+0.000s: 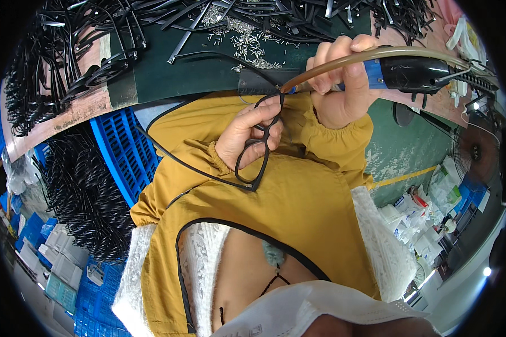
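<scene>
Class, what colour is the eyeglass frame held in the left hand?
Black, clearest in the head view: eyeglass frame.

The black plastic spectacle frame (258, 143) looks matt and smooth. The power tool (416, 73) has glossy black and blue plastic and a smooth tan hose. Small bright metal pins (247, 42) lie on the desk's (168, 70) dull green mat; the mustard sleeves (298, 191) are soft cloth.

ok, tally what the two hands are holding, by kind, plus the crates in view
Black eyeglass frame, in left hand: 1
Powered screwdriver with blue and black body, in right hand: 1
Blue plastic crate, beside the bench: 1
Total: 3
Loose black frames and small metal parts on the bench are too many to count.
</scene>
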